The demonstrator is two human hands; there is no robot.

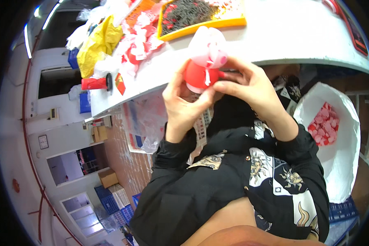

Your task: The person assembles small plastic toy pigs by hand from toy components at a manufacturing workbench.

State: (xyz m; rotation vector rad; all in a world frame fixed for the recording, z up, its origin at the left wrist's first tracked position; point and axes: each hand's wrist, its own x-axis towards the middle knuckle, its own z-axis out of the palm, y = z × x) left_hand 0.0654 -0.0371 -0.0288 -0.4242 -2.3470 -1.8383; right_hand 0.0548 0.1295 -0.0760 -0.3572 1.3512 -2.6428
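Observation:
Between both hands, over the near edge of the white table, is a small pink and red pig figurine [200, 78] with a rounded red body and a paler pink head. My left hand [182, 100] wraps its fingers round the figurine's left side, the thumb low on the body. From the other side my right hand [250, 84] grips it, thumb and fingers closing at the red body's right side. Part of the figurine's back and underside is hidden by the fingers.
Beyond the figurine stands a yellow tray [205, 28] with small black and red pieces. Crumpled pink wrappings [141, 41] and a yellow bag [98, 45] lie to the left, near a red cylinder [95, 83]. At right, a white-lined bin [344, 164] holds pink pieces; a phone [354, 35] lies at the far right.

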